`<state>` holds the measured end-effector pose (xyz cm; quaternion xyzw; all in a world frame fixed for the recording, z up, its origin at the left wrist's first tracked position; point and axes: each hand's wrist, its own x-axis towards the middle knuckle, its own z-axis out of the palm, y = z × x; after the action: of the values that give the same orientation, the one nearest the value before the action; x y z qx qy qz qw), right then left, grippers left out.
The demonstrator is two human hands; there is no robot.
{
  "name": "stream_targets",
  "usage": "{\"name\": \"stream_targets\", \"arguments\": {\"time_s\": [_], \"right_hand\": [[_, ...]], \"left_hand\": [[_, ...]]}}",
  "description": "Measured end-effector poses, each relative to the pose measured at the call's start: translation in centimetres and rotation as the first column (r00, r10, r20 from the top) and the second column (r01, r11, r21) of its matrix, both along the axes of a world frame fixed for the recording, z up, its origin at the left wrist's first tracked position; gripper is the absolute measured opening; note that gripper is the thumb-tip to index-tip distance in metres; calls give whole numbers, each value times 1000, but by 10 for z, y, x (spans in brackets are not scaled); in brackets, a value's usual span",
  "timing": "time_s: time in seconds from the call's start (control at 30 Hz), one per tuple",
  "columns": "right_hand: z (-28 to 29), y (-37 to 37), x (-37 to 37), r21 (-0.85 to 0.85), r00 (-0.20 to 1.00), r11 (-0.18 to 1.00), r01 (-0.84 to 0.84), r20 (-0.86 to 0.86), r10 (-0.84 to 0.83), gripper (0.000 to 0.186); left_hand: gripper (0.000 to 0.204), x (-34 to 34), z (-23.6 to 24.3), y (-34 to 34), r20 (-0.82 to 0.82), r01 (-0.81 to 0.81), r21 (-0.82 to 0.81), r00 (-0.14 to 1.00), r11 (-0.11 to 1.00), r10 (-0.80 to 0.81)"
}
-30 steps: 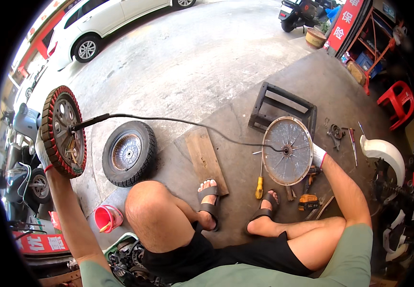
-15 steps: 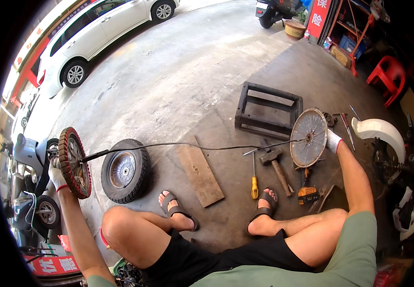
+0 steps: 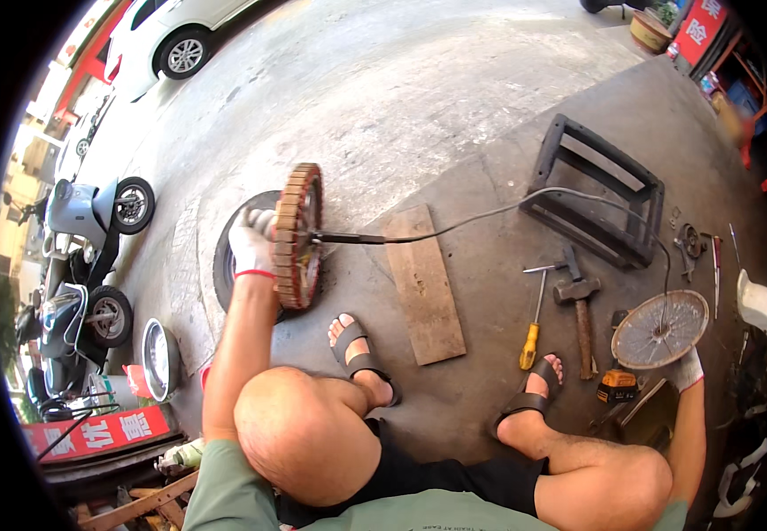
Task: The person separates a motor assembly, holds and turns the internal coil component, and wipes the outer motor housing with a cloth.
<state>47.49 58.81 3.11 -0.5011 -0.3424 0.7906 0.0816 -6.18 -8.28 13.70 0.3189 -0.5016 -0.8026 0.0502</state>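
My left hand, in a white glove, grips a hub motor stator, a ring with brown blocks and red windings around its rim. It is held upright, partly hiding the wheel with a tyre on the floor. From the stator's axle a black cable arcs right to the centre of a round metal hub cover. My gloved right hand is at the cover's near right edge, its fingers mostly hidden underneath. The cover is tilted, nearly flat, above the tools at my right.
A wooden board lies between the wheel and a yellow-handled screwdriver. Beside it are a hammer and a cordless drill. A black frame stands beyond. Scooters are parked at left; a white fender lies right.
The view has shifted. My left hand has brought the stator in from the far left, in front of the wheel. The cover has come nearer and tipped flatter, and the cable now arcs upward.
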Motion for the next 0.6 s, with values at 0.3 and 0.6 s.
{"name": "stream_targets", "arguments": {"time_s": [0.3, 0.6], "right_hand": [[-68, -83, 10, -4, 995, 995, 96, -33, -96, 43], [-85, -116, -10, -21, 997, 997, 70, -22, -70, 44]], "left_hand": [[45, 24, -88, 80, 122, 79, 328, 985, 941, -125], [45, 35, -123, 77, 156, 46, 395, 981, 918, -116]]}}
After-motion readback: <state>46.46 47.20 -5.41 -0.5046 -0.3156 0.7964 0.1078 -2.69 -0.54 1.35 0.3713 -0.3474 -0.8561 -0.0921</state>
